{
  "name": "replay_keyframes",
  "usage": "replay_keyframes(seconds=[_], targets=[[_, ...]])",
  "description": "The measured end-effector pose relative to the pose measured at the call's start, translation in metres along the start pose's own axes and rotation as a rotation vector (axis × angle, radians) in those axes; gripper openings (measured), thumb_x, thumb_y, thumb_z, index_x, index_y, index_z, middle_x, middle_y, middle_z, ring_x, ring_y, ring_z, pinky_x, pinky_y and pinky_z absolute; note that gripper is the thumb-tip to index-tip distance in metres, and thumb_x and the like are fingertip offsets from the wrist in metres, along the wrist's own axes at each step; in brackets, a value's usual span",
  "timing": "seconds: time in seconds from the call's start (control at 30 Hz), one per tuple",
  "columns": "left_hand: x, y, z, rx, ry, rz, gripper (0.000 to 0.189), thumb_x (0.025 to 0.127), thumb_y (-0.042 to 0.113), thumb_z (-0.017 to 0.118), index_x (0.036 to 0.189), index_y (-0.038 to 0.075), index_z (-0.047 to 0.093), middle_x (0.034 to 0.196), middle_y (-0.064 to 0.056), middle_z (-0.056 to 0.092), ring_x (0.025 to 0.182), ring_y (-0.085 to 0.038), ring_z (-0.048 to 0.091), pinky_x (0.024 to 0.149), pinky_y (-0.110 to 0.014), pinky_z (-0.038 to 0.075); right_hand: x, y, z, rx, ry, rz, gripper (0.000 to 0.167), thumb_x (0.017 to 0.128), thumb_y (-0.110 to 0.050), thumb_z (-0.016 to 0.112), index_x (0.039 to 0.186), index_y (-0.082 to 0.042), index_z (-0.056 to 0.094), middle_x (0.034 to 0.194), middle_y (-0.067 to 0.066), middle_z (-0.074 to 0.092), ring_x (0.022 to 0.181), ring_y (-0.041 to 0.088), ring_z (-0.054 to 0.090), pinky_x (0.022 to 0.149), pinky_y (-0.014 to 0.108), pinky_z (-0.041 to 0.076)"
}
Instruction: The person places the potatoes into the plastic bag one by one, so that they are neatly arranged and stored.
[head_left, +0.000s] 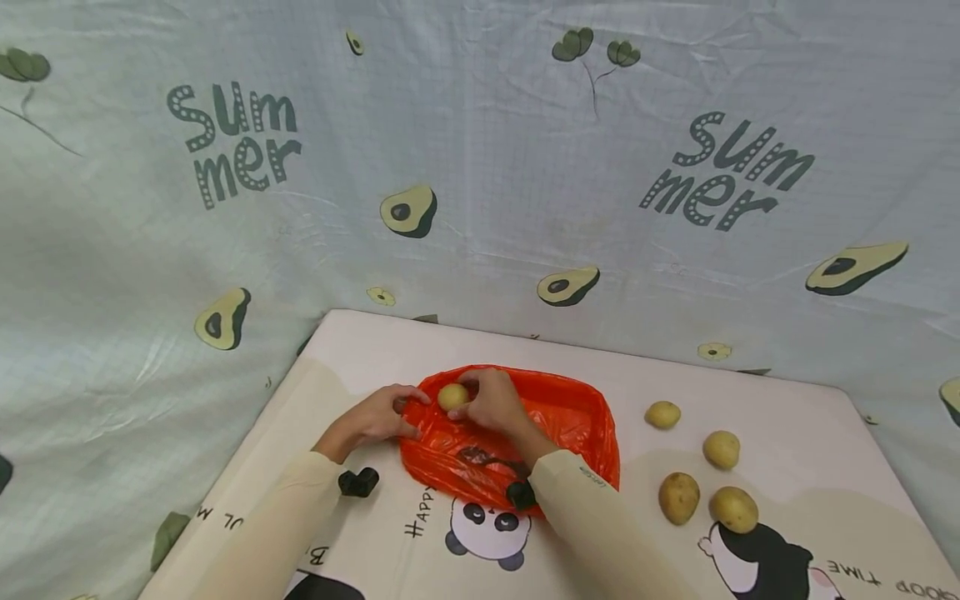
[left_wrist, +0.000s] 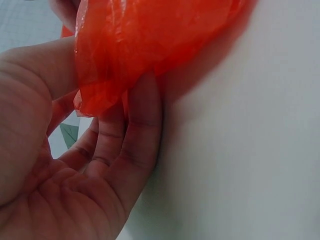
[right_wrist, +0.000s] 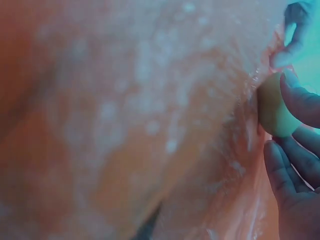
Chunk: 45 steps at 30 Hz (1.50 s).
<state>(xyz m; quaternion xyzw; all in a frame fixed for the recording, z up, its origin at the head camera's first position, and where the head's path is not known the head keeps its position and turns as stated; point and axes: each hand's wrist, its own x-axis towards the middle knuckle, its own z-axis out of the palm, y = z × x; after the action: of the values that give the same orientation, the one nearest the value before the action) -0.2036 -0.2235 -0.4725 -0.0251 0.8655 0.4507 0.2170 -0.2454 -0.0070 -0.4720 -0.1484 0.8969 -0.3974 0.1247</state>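
A red plastic bag (head_left: 609,437) lies spread wide on the table, its mouth facing up. My left hand (head_left: 382,412) holds the bag's left edge; in the left wrist view the thumb lies on one side of the red film (left_wrist: 150,40) and the fingers on the other. Over the bag's left part, my right hand (head_left: 493,400) pinches a small yellow potato (head_left: 452,397) between thumb and fingers. The right wrist view shows this potato (right_wrist: 275,107) close against the shiny plastic, with the left hand's fingertips just beyond.
Several more potatoes (head_left: 678,498) lie on the white table to the right of the bag. The tabletop (head_left: 420,575) bears printed panda faces and words. Behind it hangs a pale cloth (head_left: 487,167) with avocado prints. Small black devices (head_left: 358,482) sit at both wrists.
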Motion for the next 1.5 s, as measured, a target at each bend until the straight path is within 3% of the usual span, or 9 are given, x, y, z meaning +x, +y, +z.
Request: replay_keyframes(seconds=[0.67,0.83,1.5], targets=[[0.003,0.001,0.001,0.001,-0.007,-0.005,0.048,0.084,0.003,0.079,0.130,0.011,0.066,0.134,-0.020,0.058,0.107,-0.029,0.063,0.087,-0.039,0.064,-0.015,0.006,-0.046,0.166,0.038,-0.002,0.039,0.085,-0.013,0.086,0.122,-0.011,0.076,0.117,0.008,0.075,0.103,0.025,0.065,0.094,0.039,0.062],[0.004,0.001,0.002,0.005,0.007,-0.029,0.047,0.084,0.003,0.079,0.129,0.012,0.066,0.132,-0.020,0.058,0.107,-0.030,0.063,0.087,-0.039,0.064,-0.017,0.013,-0.060,0.209,0.044,-0.036,0.036,0.084,-0.012,0.086,0.118,-0.010,0.077,0.113,0.009,0.076,0.099,0.023,0.067,0.092,0.038,0.062],[0.003,0.001,0.003,-0.006,0.011,-0.032,0.048,0.084,0.003,0.079,0.129,0.012,0.066,0.125,-0.020,0.057,0.105,-0.031,0.061,0.084,-0.037,0.064,-0.026,0.037,-0.102,0.208,0.071,-0.063,0.037,0.084,-0.013,0.086,0.120,-0.010,0.076,0.114,0.016,0.077,0.095,0.021,0.073,0.090,0.038,0.064]])
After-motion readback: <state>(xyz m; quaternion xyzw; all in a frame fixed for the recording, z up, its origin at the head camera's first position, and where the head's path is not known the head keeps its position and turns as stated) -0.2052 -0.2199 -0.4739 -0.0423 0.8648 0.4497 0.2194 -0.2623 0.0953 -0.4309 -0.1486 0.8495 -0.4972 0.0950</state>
